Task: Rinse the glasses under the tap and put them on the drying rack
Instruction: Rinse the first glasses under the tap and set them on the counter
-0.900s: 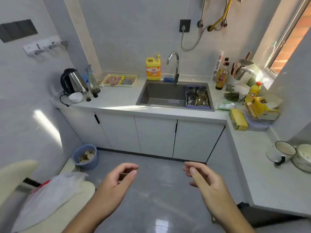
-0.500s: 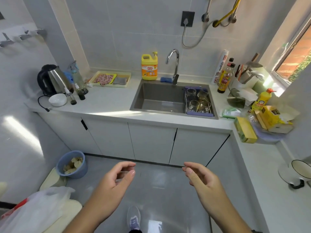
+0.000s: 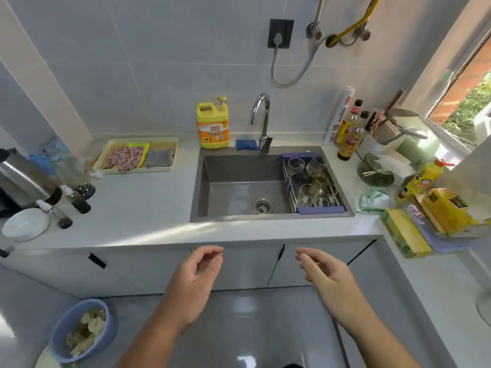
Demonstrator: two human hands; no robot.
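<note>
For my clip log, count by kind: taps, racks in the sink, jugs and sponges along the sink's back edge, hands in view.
tap: 1
drying rack: 1
detergent jug: 1
blue sponge: 1
hands: 2, left hand and right hand
Total: 6

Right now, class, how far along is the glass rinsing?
Done: nothing clearly; the glasses sit in the rack over the sink, rinsed or not I cannot tell. In hand: nothing; left hand and right hand hover empty short of the counter. Left: rinse each under the tap, which shows no water.
</note>
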